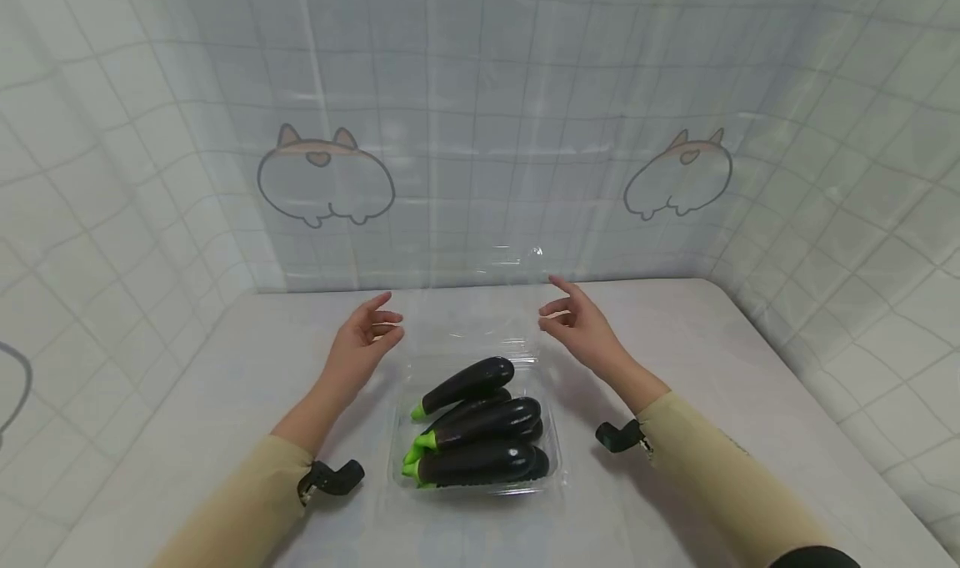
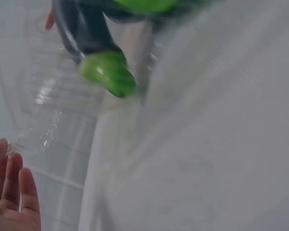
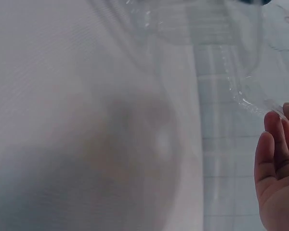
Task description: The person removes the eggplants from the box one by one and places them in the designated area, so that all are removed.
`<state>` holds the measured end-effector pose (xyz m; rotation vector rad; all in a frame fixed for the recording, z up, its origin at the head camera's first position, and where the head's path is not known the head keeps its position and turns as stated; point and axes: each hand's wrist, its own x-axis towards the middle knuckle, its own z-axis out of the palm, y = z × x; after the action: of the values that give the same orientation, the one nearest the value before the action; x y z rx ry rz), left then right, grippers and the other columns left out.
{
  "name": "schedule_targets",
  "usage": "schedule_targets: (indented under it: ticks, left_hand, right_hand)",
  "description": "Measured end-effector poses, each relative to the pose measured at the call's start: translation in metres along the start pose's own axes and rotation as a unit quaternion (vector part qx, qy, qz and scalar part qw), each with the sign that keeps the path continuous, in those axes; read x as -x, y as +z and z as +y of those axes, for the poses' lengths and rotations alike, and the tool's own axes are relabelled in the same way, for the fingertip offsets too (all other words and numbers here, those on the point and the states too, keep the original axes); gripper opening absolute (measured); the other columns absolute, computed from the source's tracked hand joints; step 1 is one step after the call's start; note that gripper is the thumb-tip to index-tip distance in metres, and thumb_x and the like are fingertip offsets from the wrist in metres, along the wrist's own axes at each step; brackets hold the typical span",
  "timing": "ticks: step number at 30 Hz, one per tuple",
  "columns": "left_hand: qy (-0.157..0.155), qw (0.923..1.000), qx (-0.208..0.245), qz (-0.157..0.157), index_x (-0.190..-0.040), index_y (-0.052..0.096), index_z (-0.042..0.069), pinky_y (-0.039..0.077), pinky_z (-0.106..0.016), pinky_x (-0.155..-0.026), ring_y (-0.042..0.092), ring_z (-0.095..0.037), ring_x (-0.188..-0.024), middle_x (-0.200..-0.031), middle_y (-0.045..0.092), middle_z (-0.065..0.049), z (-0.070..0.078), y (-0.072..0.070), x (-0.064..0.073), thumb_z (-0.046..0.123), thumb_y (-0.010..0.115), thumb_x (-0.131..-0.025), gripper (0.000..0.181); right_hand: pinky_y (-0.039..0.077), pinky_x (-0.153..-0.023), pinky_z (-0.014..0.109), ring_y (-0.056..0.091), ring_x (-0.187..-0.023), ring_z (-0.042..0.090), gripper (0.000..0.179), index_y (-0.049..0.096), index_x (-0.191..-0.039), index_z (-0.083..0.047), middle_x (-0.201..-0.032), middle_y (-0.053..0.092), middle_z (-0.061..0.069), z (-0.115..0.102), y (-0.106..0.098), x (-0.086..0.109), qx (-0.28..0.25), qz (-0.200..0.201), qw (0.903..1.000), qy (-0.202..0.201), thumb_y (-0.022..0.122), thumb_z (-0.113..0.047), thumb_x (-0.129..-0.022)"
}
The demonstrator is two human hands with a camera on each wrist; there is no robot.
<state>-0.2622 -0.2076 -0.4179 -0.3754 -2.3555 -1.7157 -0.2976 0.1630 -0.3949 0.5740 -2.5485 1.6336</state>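
Observation:
Several dark purple eggplants (image 1: 480,422) with green stem ends lie piled in a clear plastic clamshell box (image 1: 556,434). Its transparent lid (image 1: 472,322) stands raised at the box's far side. At the lid's left edge, my left hand (image 1: 358,341) pinches the rim between thumb and fingers, as the left wrist view shows. On the opposite edge my right hand (image 1: 588,334) pinches the rim likewise, seen in the right wrist view beside the lid's corner (image 3: 248,103). A green stem end (image 2: 108,72) appears blurred in the left wrist view.
The box stands on a white-covered table (image 1: 247,393). Behind it hangs a translucent gridded curtain (image 1: 480,159) with cartoon drawings, and similar sheets close both sides. Black wrist cameras (image 1: 337,478) are strapped at both sleeves.

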Motion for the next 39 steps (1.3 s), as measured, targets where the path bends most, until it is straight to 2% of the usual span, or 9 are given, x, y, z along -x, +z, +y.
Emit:
schedule_targets:
  ticks: [3, 4, 8, 13, 16, 19, 28, 32, 39]
  left_hand:
    - [-0.016, 0.9995, -0.022, -0.014, -0.149, 0.044, 0.012, 0.048, -0.019, -0.084, 0.056, -0.031, -0.118, -0.132, 0.056, -0.02, -0.006, 0.002, 0.0, 0.019, 0.065, -0.098, 0.055]
    - [-0.02, 0.9991, -0.033, -0.019, -0.147, 0.046, 0.011, 0.048, -0.019, -0.083, 0.055, -0.031, -0.119, -0.135, 0.056, -0.019, -0.007, 0.003, 0.0, 0.019, 0.064, -0.099, 0.053]
    - [-0.038, 0.9971, -0.053, -0.038, -0.143, 0.052, 0.007, 0.05, -0.025, -0.085, 0.056, -0.029, -0.121, -0.141, 0.054, -0.012, -0.02, 0.004, -0.001, 0.025, 0.063, -0.099, 0.049]
    - [-0.077, 0.9938, -0.031, -0.073, -0.143, 0.049, 0.002, 0.051, -0.037, -0.09, 0.055, -0.03, -0.123, -0.145, 0.049, -0.013, -0.024, 0.005, 0.001, 0.021, 0.061, -0.1, 0.049]
    - [-0.107, 0.9903, -0.015, -0.088, -0.145, 0.048, 0.002, 0.049, -0.038, -0.093, 0.052, -0.03, -0.126, -0.147, 0.047, -0.013, -0.027, 0.006, 0.002, 0.022, 0.06, -0.101, 0.05]
    - [-0.124, 0.9876, -0.011, -0.096, -0.146, 0.047, 0.003, 0.049, -0.038, -0.094, 0.05, -0.031, -0.128, -0.149, 0.045, -0.014, -0.028, 0.007, 0.002, 0.023, 0.06, -0.101, 0.051]
    - [-0.126, 0.9869, -0.018, -0.099, -0.148, 0.042, 0.001, 0.048, -0.041, -0.095, 0.05, -0.035, -0.128, -0.147, 0.044, -0.02, -0.025, -0.005, 0.011, 0.022, 0.057, -0.102, 0.052]
    - [-0.129, 0.9871, -0.027, -0.09, -0.148, 0.042, 0.004, 0.049, -0.041, -0.093, 0.053, -0.035, -0.124, -0.141, 0.049, -0.021, -0.023, -0.012, 0.019, 0.022, 0.058, -0.102, 0.052]
    - [-0.143, 0.9858, -0.034, -0.081, -0.148, 0.041, 0.009, 0.052, -0.039, -0.088, 0.059, -0.031, -0.115, -0.133, 0.053, -0.018, -0.011, -0.019, 0.048, 0.026, 0.06, -0.1, 0.054]
  right_hand:
    - [0.052, -0.085, 0.041, 0.066, -0.102, 0.025, 0.064, 0.042, -0.15, -0.019, -0.12, 0.063, 0.015, 0.01, 0.003, -0.001, 0.024, -0.011, 0.9995, 0.019, 0.071, -0.016, -0.093]
    - [0.052, -0.086, 0.04, 0.066, -0.103, 0.024, 0.061, 0.046, -0.148, -0.02, -0.122, 0.063, 0.013, 0.018, 0.004, -0.002, 0.028, -0.015, 0.9992, 0.025, 0.072, -0.019, -0.093]
    - [0.052, -0.086, 0.04, 0.064, -0.108, 0.025, 0.052, 0.056, -0.14, -0.014, -0.128, 0.062, 0.006, 0.023, 0.005, 0.001, 0.048, -0.031, 0.997, 0.052, 0.072, -0.024, -0.093]
    - [0.052, -0.088, 0.037, 0.062, -0.113, 0.027, 0.053, 0.054, -0.14, -0.002, -0.138, 0.056, 0.013, 0.027, 0.006, 0.004, -0.014, -0.07, 0.994, 0.082, 0.07, -0.024, -0.094]
    - [0.052, -0.088, 0.036, 0.061, -0.114, 0.026, 0.054, 0.051, -0.14, 0.003, -0.142, 0.051, 0.017, 0.03, 0.006, 0.007, -0.06, -0.091, 0.9886, 0.104, 0.068, -0.021, -0.094]
    - [0.051, -0.088, 0.035, 0.061, -0.113, 0.024, 0.054, 0.051, -0.141, 0.002, -0.143, 0.051, 0.015, 0.035, 0.006, 0.009, -0.077, -0.101, 0.9847, 0.119, 0.067, -0.019, -0.094]
    - [0.052, -0.087, 0.035, 0.062, -0.112, 0.025, 0.058, 0.045, -0.148, -0.006, -0.144, 0.049, 0.015, 0.041, 0.013, 0.012, -0.12, -0.161, 0.9728, 0.116, 0.066, -0.02, -0.096]
    - [0.052, -0.087, 0.034, 0.062, -0.111, 0.026, 0.059, 0.043, -0.149, -0.007, -0.143, 0.05, 0.016, 0.042, 0.017, 0.014, -0.134, -0.172, 0.9692, 0.115, 0.065, -0.021, -0.097]
    - [0.05, -0.092, 0.036, 0.059, -0.117, 0.025, 0.061, 0.041, -0.151, -0.01, -0.142, 0.05, 0.015, 0.046, 0.019, 0.017, -0.145, -0.185, 0.9649, 0.117, 0.067, -0.023, -0.096]
